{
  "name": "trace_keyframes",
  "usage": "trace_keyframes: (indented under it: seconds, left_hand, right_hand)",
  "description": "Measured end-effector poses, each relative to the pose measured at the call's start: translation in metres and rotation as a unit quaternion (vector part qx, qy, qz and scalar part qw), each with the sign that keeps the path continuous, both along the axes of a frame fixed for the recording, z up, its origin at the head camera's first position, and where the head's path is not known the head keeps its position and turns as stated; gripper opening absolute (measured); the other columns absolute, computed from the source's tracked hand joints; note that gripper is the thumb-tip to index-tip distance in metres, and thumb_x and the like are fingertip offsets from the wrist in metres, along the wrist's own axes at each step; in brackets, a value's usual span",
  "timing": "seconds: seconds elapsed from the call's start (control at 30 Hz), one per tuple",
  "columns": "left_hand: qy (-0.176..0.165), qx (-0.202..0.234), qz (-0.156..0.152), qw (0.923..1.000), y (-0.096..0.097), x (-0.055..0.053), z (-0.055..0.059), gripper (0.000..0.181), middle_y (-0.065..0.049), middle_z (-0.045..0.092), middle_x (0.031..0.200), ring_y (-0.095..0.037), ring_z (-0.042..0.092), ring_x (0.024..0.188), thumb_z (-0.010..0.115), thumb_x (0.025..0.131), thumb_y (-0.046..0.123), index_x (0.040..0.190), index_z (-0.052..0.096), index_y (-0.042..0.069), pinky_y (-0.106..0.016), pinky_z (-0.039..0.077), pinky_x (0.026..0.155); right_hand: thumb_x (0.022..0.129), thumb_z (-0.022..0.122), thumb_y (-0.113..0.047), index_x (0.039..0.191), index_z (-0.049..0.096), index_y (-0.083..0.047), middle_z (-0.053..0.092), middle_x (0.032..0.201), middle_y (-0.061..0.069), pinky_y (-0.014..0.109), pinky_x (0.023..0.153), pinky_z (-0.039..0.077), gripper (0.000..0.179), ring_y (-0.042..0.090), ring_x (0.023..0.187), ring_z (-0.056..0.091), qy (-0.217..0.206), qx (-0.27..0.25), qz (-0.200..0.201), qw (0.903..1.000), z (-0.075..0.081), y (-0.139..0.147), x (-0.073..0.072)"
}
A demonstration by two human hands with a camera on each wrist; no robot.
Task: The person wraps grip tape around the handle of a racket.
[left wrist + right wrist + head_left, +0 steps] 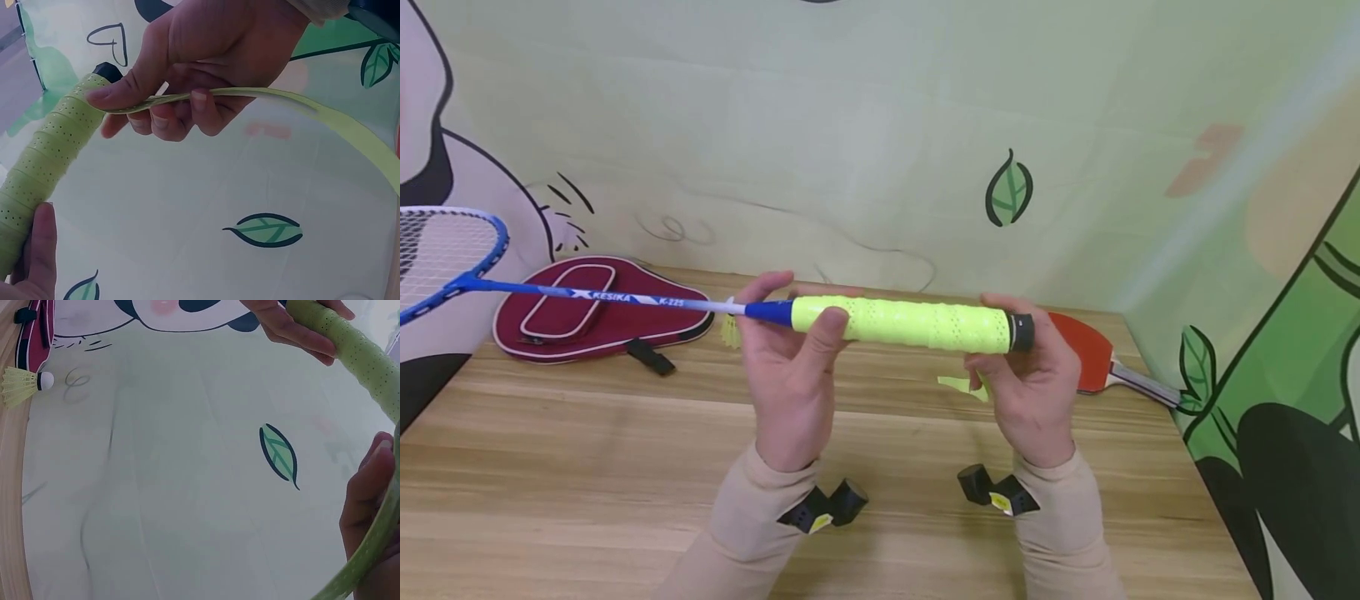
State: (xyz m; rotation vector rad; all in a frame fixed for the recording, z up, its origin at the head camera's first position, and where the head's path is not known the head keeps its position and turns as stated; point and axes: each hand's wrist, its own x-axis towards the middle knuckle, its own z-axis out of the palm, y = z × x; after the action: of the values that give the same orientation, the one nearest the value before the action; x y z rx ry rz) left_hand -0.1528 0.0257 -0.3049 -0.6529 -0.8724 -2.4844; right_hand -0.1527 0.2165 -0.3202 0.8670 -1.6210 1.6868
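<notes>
A blue badminton racket (561, 292) is held level above the table in the head view, its head cut off by the left edge. Yellow-green perforated overgrip (902, 323) wraps its handle up to the black butt end (1022, 332). My left hand (792, 392) grips the handle by the blue cone, thumb on the near side. At the butt end is my right hand (1037, 392). In the left wrist view, this hand (206, 56) pinches a loose strip of overgrip (350, 128) between thumb and fingers. The strip curves away past the hand.
A maroon paddle case (565, 321) lies at the back left of the wooden table (587, 483). Near it is a yellow shuttlecock (22, 386). A red table tennis paddle (1084, 350) lies behind my right hand. A printed cloth (865, 150) stands behind the table.
</notes>
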Motion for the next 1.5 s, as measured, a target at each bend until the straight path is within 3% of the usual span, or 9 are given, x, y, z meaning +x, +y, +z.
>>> trace_keyframes:
  seconds: [0.1, 0.3, 0.5, 0.63, 0.9, 1.3, 1.5]
  left_hand:
    - [-0.005, 0.0, 0.006, 1.0, 0.0005, -0.0002, -0.0001, 0.054, -0.009, 0.058, 0.095, -0.019, 0.063, 0.079, 0.076, 0.083, 0.009, 0.121, 0.037, 0.007, -0.027, 0.057, 0.068]
    - [-0.007, 0.005, 0.0, 1.0, 0.0009, -0.0014, -0.0005, 0.055, -0.009, 0.06, 0.09, -0.02, 0.063, 0.076, 0.077, 0.083, 0.009, 0.122, 0.038, 0.008, -0.026, 0.056, 0.066]
    - [0.074, 0.005, -0.061, 0.9954, 0.0002, -0.0043, -0.0012, 0.054, -0.022, 0.066, 0.109, -0.042, 0.064, 0.101, 0.063, 0.089, -0.009, 0.129, 0.034, 0.012, -0.046, 0.054, 0.089]
    - [0.091, -0.001, -0.074, 0.9931, 0.0003, -0.0042, -0.0007, 0.059, -0.023, 0.066, 0.11, -0.043, 0.064, 0.102, 0.054, 0.086, -0.019, 0.13, 0.032, 0.013, -0.047, 0.053, 0.09]
    - [0.067, -0.005, -0.054, 0.9963, -0.0003, -0.0033, -0.0002, 0.055, -0.021, 0.067, 0.105, -0.041, 0.067, 0.096, 0.055, 0.088, -0.017, 0.13, 0.03, 0.009, -0.04, 0.057, 0.081]
    - [0.009, -0.001, -0.024, 0.9997, -0.0007, -0.0013, 0.0012, 0.056, -0.021, 0.067, 0.098, -0.028, 0.068, 0.088, 0.069, 0.086, -0.005, 0.126, 0.032, 0.007, -0.035, 0.059, 0.075]
    - [-0.01, -0.001, -0.01, 0.9999, -0.0005, 0.0001, 0.0013, 0.057, -0.01, 0.056, 0.09, -0.021, 0.065, 0.079, 0.073, 0.084, -0.001, 0.124, 0.034, 0.006, -0.031, 0.059, 0.07]
  right_hand:
    - [0.084, 0.077, -0.019, 0.123, 0.053, 0.014, 0.063, 0.083, 0.007, 0.021, 0.045, 0.048, 0.056, 0.015, 0.057, 0.055, 0.004, -0.008, -0.001, 1.0, -0.0007, -0.0006, 0.0009]
    - [0.084, 0.076, -0.018, 0.111, 0.056, 0.015, 0.059, 0.084, 0.009, 0.023, 0.043, 0.046, 0.047, 0.017, 0.054, 0.053, 0.003, -0.026, 0.023, 0.9994, -0.0003, -0.0021, 0.0015]
    - [0.085, 0.076, -0.019, 0.103, 0.055, 0.015, 0.058, 0.078, 0.009, 0.024, 0.042, 0.045, 0.044, 0.017, 0.053, 0.053, -0.002, -0.029, 0.022, 0.9993, 0.0006, -0.0036, -0.0002]
    - [0.085, 0.076, -0.019, 0.099, 0.054, 0.015, 0.057, 0.074, 0.01, 0.025, 0.041, 0.045, 0.043, 0.018, 0.052, 0.053, -0.006, -0.034, 0.018, 0.9992, 0.0014, -0.0046, -0.0012]
    - [0.083, 0.077, -0.019, 0.098, 0.054, 0.016, 0.063, 0.085, 0.009, 0.023, 0.044, 0.046, 0.045, 0.017, 0.054, 0.054, -0.01, -0.028, 0.007, 0.9995, 0.0015, -0.0032, -0.0005]
    - [0.085, 0.076, -0.019, 0.095, 0.054, 0.016, 0.062, 0.076, 0.007, 0.022, 0.046, 0.048, 0.043, 0.016, 0.056, 0.055, -0.001, -0.017, 0.007, 0.9998, 0.0007, -0.0019, -0.0017]
    - [0.084, 0.077, -0.021, 0.1, 0.055, 0.016, 0.062, 0.081, 0.007, 0.023, 0.046, 0.047, 0.046, 0.016, 0.056, 0.054, -0.005, -0.016, 0.006, 0.9998, 0.0005, -0.0022, -0.0013]
